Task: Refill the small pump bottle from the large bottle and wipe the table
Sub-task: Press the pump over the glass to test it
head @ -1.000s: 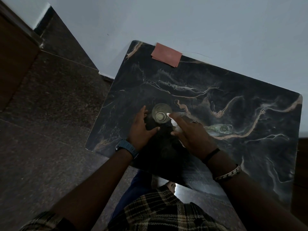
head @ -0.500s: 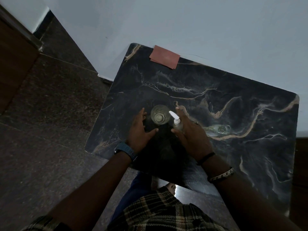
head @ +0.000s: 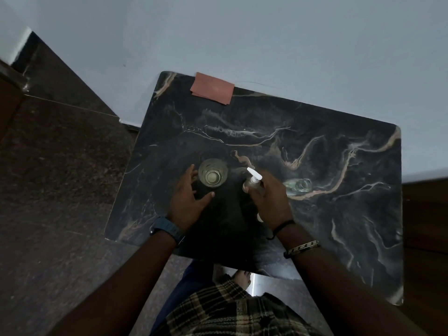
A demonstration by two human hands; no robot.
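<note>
A single head-worn, wide-angle view is given, directed steeply downward and forward from above the worktop (head: 315, 166). The worktop is seen close, skewed, its far edge against a pale wall (head: 266, 32). Both forearms enter from the bottom edge, and dark floor (head: 60, 166) is taken in at the left.

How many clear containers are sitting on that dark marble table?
3. A wide bottle stands by the left hand, the small pump bottle is gripped in the right hand, and another lies just right of that hand, partly hidden.
</note>
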